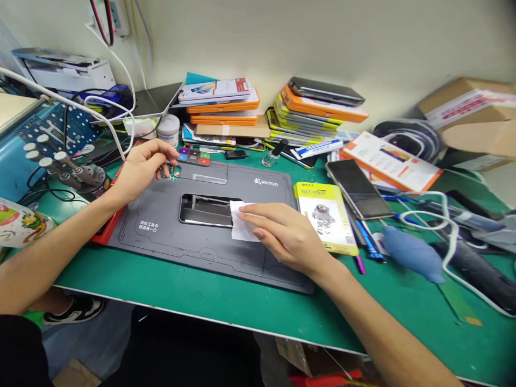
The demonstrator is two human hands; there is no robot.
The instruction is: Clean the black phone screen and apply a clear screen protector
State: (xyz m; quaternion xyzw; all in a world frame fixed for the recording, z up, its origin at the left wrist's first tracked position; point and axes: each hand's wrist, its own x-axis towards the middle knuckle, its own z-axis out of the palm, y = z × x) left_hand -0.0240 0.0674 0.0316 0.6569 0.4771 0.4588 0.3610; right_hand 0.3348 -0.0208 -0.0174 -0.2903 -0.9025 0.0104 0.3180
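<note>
A smartphone (207, 208) with a dark, glossy face lies flat on the dark grey work mat (193, 244). My right hand (288, 234) presses a white wipe (244, 224) against the phone's right end, its fingers extended over the wipe. That end of the phone is covered by the wipe and fingers. Over the mat's upper left, my left hand (147, 161) hovers with loosely bent fingers apart and nothing visible in them. Just under its fingertips is a small recess with tiny parts (174, 173), too small to make out.
A yellow box (325, 217) stands close to the mat's right edge, with another phone (358, 188) and a blue air blower (413, 252) beyond. Stacked flat boxes (221, 107) line the wall. A tool holder (76, 172) and a can (24, 223) stand at left.
</note>
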